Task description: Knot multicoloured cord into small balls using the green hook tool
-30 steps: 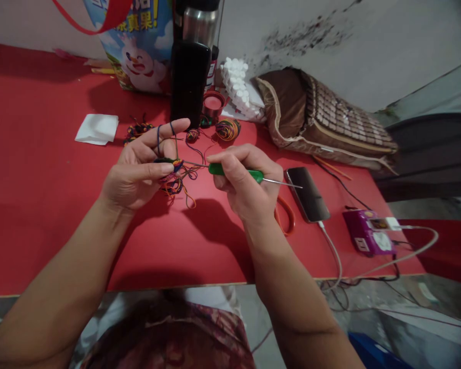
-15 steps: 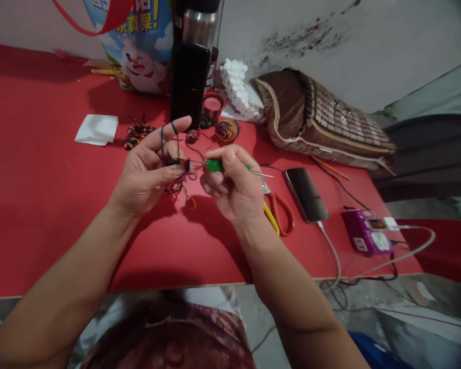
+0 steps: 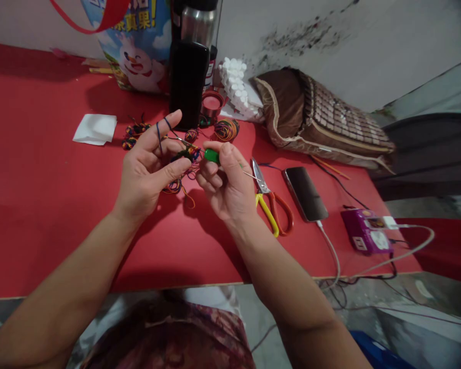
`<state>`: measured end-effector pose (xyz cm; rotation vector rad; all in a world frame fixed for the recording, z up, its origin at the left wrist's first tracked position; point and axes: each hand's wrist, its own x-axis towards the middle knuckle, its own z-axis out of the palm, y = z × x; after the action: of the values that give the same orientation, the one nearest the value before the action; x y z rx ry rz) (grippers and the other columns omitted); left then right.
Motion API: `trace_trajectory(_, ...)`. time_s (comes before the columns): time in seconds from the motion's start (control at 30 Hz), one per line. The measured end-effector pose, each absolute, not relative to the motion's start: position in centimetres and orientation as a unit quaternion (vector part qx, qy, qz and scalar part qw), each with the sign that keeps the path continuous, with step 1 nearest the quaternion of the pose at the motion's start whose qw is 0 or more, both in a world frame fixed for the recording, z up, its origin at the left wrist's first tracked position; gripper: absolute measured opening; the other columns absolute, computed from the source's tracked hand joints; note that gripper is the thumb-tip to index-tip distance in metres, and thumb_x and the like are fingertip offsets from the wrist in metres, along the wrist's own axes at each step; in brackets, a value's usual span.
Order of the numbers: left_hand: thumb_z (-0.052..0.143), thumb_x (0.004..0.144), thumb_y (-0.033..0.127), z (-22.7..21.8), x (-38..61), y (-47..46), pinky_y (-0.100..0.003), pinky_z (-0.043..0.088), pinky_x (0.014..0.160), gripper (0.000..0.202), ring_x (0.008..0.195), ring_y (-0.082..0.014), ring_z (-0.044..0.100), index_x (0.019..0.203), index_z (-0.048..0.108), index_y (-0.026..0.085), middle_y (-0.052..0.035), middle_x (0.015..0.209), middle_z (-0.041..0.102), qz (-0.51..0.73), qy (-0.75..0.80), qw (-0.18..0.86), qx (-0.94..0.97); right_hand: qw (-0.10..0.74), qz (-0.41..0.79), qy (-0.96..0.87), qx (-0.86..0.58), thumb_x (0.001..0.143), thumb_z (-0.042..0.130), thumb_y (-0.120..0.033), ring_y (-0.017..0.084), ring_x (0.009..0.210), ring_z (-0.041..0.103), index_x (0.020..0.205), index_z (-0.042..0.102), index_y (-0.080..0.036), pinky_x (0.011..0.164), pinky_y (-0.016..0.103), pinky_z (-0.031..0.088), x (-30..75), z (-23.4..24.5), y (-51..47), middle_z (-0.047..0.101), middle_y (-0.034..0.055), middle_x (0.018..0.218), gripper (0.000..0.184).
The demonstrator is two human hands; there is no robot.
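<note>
My right hand (image 3: 226, 183) is closed round a green-handled crochet hook (image 3: 212, 156), whose thin metal tip reaches left into a small multicoloured crochet piece (image 3: 186, 154). My left hand (image 3: 150, 166) pinches that piece between thumb and fingers. Dark blue thread is looped over the raised left forefinger. A tangle of coloured thread (image 3: 175, 185) hangs under the piece onto the red table (image 3: 49, 205).
Scissors (image 3: 271, 207) with yellow and orange handles lie right of my hands, then a phone (image 3: 305, 193) on a cable and a purple power strip (image 3: 366, 232). Behind stand a black flask (image 3: 188, 77), thread balls (image 3: 226, 129), a white tissue (image 3: 95, 128), a printed bag (image 3: 138, 46) and a brown cushion (image 3: 322, 120).
My right hand has slid left along the hook toward the left hand, uncovering the scissors. The hook tip now points up-left into the crochet piece.
</note>
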<state>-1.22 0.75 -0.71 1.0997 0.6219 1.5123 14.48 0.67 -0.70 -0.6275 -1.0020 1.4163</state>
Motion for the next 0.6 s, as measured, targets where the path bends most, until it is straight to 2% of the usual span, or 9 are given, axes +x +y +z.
trace_trajectory(0.1, 0.098, 0.081, 0.020, -1.1, -1.1, 1.1, -0.026, 0.058, 0.077, 0.052, 0.085, -0.0132, 0.069, 0.130, 0.084, 0.032, 0.0026, 0.092, 0.076, 0.660, 0.264, 0.531, 0.460, 0.598, 0.605, -0.444, -0.282, 0.098, 0.076, -0.063, 0.006, 0.048, 0.033, 0.105, 0.072, -0.023, 0.045, 0.022, 0.036, 14.5, -0.7, 0.6, 0.048, -0.0092, 0.066, 0.041)
trace_trajectory(0.27, 0.101, 0.075, 0.014, -1.5, -1.2, 1.5, -0.024, 0.058, 0.073, 0.057, 0.077, -0.0111, 0.066, 0.128, 0.085, 0.029, 0.0030, 0.085, 0.075, 0.677, 0.254, 0.516, 0.460, 0.591, 0.646, -0.408, -0.259, 0.093, 0.084, -0.056, 0.005, 0.049, 0.032, 0.103, 0.073, -0.023, 0.044, 0.020, 0.033, 14.1, -0.5, 0.3, 0.050, -0.0089, 0.067, 0.036)
trace_trajectory(0.4, 0.096, 0.078, 0.006, -1.0, -1.4, 1.1, -0.026, 0.061, 0.078, 0.058, 0.080, -0.0113, 0.068, 0.127, 0.084, 0.033, 0.0051, 0.084, 0.072, 0.657, 0.285, 0.530, 0.455, 0.589, 0.646, -0.411, -0.258, 0.093, 0.082, -0.060, 0.006, 0.049, 0.031, 0.103, 0.073, -0.024, 0.044, 0.022, 0.034, 13.9, -0.7, 0.3, 0.049, -0.0090, 0.066, 0.038)
trace_trajectory(0.6, 0.097, 0.076, 0.008, -0.3, -1.5, 0.8, -0.030, 0.063, 0.079, 0.060, 0.083, -0.0139, 0.070, 0.127, 0.083, 0.037, 0.0053, 0.085, 0.074, 0.641, 0.289, 0.545, 0.456, 0.603, 0.616, -0.424, -0.278, 0.087, 0.089, -0.059, 0.009, 0.050, 0.033, 0.101, 0.075, -0.028, 0.048, 0.027, 0.039, 13.9, -0.5, 0.2, 0.052, -0.0079, 0.066, 0.036)
